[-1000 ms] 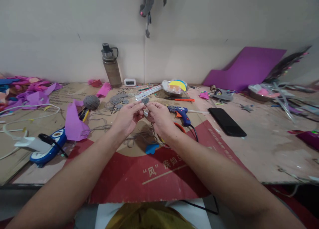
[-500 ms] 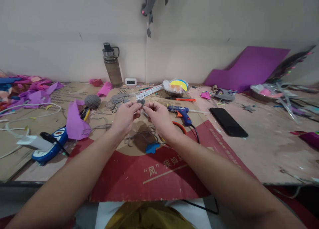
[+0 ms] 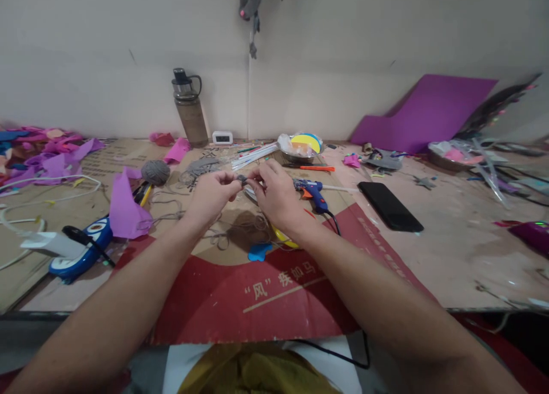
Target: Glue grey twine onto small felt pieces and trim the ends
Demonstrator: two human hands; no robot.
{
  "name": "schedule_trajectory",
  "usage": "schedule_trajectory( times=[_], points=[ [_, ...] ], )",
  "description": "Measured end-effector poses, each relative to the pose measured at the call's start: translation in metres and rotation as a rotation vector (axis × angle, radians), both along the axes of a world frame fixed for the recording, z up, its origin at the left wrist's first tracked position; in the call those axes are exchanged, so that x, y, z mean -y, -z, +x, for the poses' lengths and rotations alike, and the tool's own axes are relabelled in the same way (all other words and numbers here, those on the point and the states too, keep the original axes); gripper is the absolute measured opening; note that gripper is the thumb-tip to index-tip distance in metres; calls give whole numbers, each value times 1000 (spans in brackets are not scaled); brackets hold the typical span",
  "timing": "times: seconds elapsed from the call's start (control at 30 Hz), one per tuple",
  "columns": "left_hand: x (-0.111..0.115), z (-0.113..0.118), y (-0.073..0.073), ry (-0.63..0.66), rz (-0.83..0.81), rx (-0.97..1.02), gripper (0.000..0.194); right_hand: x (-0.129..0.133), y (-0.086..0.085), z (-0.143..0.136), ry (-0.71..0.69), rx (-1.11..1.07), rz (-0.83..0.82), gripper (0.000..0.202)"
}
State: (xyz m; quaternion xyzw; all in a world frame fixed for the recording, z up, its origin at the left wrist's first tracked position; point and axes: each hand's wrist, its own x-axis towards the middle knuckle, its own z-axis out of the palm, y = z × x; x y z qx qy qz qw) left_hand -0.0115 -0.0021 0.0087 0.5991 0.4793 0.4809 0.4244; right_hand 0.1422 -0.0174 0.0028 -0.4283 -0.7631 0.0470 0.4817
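Between the fingertips of both hands is a small dark grey piece [image 3: 242,179], too small to make out its exact kind. My left hand [image 3: 218,192] pinches it from the left, and my right hand [image 3: 272,189] grips its right side with fingers curled. Loose grey yarn [image 3: 221,237] lies on the cardboard beneath them. A blue felt-like cutout [image 3: 259,252] rests in front of the hands. Yellow-and-red scissors handles [image 3: 283,237] are partly hidden under my right wrist. Right of that hand lies a blue hot glue gun [image 3: 315,195].
A ball of grey yarn [image 3: 155,172] and purple sheet scraps [image 3: 127,208] lie left. Behind stand a water bottle [image 3: 191,114] and a small white clock [image 3: 222,138]. A black phone [image 3: 389,206] lies right. A blue power strip [image 3: 88,251] with cables is at the left.
My right hand has turned, its fingers now curling further over the grey piece. Both hands stay together at the piece. The whole view has shifted slightly.
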Motion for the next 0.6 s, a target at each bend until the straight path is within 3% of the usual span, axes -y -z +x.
schedule_trajectory(
  times=[0.23,0.47,0.6],
  points=[
    [7,1,-12,-12,51,-93,4,-4,2,3,-8,60,2,8],
    [0,-7,-10,37,89,-214,5,-5,-2,4,-59,43,-80,13],
    [-4,-12,-12,122,-19,-123,4,-6,-6,6,-81,-16,-180,8]
  ],
)
